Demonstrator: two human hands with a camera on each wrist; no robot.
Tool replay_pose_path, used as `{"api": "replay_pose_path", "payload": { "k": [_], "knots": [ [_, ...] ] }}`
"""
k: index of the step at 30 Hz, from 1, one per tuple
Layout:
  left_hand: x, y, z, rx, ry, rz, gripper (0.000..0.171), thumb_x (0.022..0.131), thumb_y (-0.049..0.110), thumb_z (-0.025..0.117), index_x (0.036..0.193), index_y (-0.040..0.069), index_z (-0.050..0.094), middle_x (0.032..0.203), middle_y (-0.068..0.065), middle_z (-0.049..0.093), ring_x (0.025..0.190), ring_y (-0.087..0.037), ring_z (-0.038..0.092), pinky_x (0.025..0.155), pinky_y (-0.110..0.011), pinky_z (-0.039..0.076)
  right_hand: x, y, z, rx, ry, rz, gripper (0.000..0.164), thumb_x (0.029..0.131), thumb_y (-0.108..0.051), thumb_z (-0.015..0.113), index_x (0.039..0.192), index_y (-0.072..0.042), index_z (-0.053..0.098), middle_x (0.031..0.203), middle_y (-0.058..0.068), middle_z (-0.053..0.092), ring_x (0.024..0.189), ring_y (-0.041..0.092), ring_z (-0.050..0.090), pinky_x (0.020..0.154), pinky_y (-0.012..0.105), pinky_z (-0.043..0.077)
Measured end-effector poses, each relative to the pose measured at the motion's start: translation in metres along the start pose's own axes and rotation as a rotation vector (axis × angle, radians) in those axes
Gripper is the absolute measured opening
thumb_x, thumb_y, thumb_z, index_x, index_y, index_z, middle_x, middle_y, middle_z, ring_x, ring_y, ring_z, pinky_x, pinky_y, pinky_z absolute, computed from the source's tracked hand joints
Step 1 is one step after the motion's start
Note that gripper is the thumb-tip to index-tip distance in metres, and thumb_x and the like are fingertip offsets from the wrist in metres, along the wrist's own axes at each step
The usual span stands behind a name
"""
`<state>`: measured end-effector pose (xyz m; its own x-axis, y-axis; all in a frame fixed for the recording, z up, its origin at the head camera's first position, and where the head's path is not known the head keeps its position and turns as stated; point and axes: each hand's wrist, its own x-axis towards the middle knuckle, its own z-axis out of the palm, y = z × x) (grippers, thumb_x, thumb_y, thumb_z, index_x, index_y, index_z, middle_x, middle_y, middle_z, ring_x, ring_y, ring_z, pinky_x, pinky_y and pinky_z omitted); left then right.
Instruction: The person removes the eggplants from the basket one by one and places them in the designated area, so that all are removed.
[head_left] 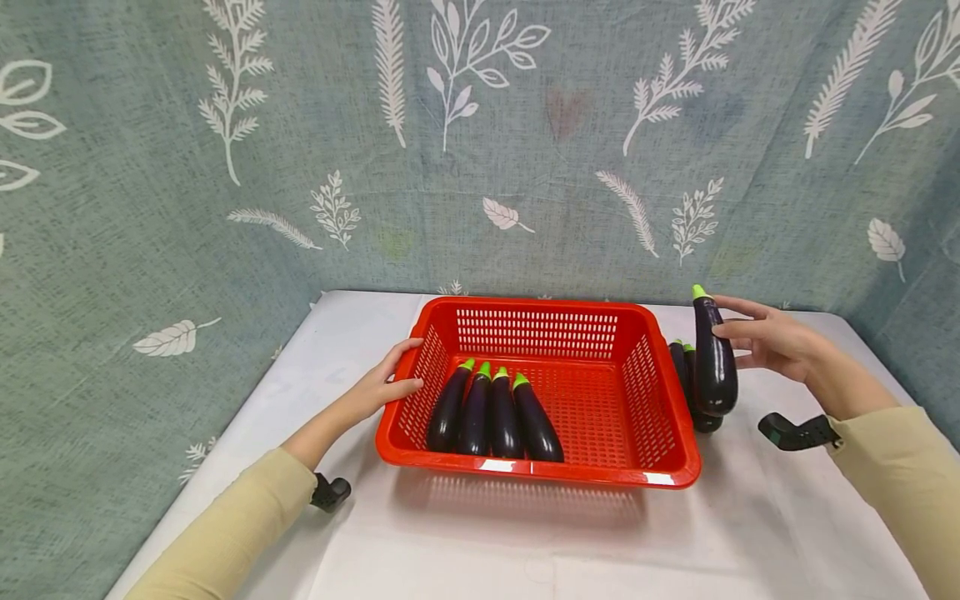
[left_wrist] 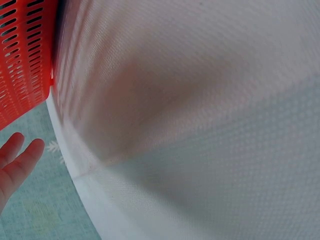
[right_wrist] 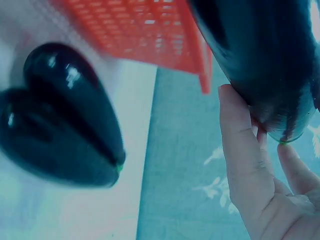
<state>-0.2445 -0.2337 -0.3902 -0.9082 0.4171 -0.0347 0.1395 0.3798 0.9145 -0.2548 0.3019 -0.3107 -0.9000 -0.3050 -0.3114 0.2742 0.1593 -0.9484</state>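
Note:
My right hand holds a dark purple eggplant near its bright green stem end, raised just right of a red plastic basket. Thumb and fingers grip its sides, and the right wrist view shows this eggplant close up. Below it, two more eggplants lie side by side on the table, partly hidden in the head view. Inside the basket, several eggplants lie in a row on the left, stems pointing away. My left hand rests at the basket's left rim with fingers extended.
A white cloth covers the table under the basket. Behind and to the sides hangs a grey-green curtain with white leaf prints. The basket's slotted floor shows on its right side. Each wrist carries a small black camera.

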Motion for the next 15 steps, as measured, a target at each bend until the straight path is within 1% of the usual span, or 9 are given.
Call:
{"api": "replay_pose_path", "payload": {
  "k": [3,6,8,10,11,12,13,15],
  "knots": [
    [-0.001,0.001,0.000,-0.004,0.000,-0.009,0.065,0.088,0.022,0.054,0.143,0.018,0.018,0.133,-0.023,0.034,0.109,-0.037,0.049,0.077,-0.041,0.053,-0.001,0.004,-0.007,-0.028,0.024,0.022,0.045,0.091,-0.015,0.054,0.128,-0.031,0.033,0.093,-0.014,0.062,0.085,0.008,0.059,0.076,0.034,0.052],
    [-0.001,0.002,0.000,-0.005,0.002,-0.014,0.065,0.088,0.022,0.053,0.143,0.019,0.018,0.133,-0.023,0.034,0.108,-0.036,0.050,0.077,-0.041,0.054,0.000,0.007,-0.014,-0.044,0.046,0.047,0.057,0.091,-0.016,0.055,0.138,-0.026,0.024,0.091,-0.016,0.061,0.084,0.007,0.060,0.076,0.033,0.051],
    [-0.001,0.001,0.000,-0.005,0.001,-0.012,0.066,0.088,0.023,0.054,0.143,0.018,0.018,0.133,-0.023,0.034,0.107,-0.036,0.051,0.077,-0.041,0.054,0.000,0.010,-0.018,-0.053,0.056,0.063,0.069,0.091,-0.017,0.055,0.145,-0.021,0.013,0.089,-0.017,0.061,0.082,0.007,0.060,0.076,0.032,0.051],
    [-0.001,0.001,0.000,-0.007,0.002,-0.014,0.066,0.088,0.024,0.055,0.143,0.019,0.018,0.133,-0.022,0.034,0.107,-0.035,0.051,0.077,-0.041,0.054,0.001,0.012,-0.021,-0.062,0.060,0.072,0.076,0.091,-0.017,0.055,0.147,-0.014,0.003,0.088,-0.017,0.061,0.081,0.006,0.060,0.075,0.032,0.052],
    [-0.001,0.001,0.000,-0.008,0.000,-0.014,0.066,0.088,0.024,0.055,0.143,0.019,0.018,0.133,-0.023,0.034,0.107,-0.036,0.051,0.077,-0.041,0.054,0.001,0.013,-0.023,-0.062,0.062,0.076,0.077,0.091,-0.017,0.054,0.147,-0.012,0.001,0.088,-0.017,0.061,0.080,0.006,0.060,0.075,0.031,0.052],
    [-0.001,0.000,-0.001,-0.009,-0.001,-0.013,0.067,0.088,0.024,0.055,0.143,0.019,0.018,0.133,-0.023,0.034,0.107,-0.036,0.051,0.077,-0.041,0.054,0.001,0.015,-0.024,-0.053,0.065,0.079,0.075,0.091,-0.017,0.055,0.147,-0.015,0.005,0.087,-0.017,0.061,0.079,0.006,0.060,0.074,0.031,0.052],
    [-0.001,0.000,-0.001,-0.011,-0.003,-0.012,0.067,0.088,0.024,0.055,0.143,0.018,0.018,0.133,-0.023,0.034,0.107,-0.036,0.051,0.077,-0.041,0.054,0.000,0.017,-0.026,-0.032,0.068,0.079,0.070,0.091,-0.016,0.055,0.146,-0.021,0.012,0.086,-0.016,0.061,0.078,0.006,0.061,0.074,0.032,0.052],
    [-0.001,0.000,-0.001,-0.016,-0.003,-0.014,0.067,0.088,0.025,0.055,0.143,0.019,0.018,0.133,-0.023,0.034,0.107,-0.036,0.051,0.077,-0.041,0.054,0.000,0.021,-0.029,0.002,0.066,0.074,0.053,0.090,-0.014,0.055,0.135,-0.030,0.030,0.086,-0.014,0.062,0.078,0.007,0.061,0.073,0.032,0.052]
  ]
}}
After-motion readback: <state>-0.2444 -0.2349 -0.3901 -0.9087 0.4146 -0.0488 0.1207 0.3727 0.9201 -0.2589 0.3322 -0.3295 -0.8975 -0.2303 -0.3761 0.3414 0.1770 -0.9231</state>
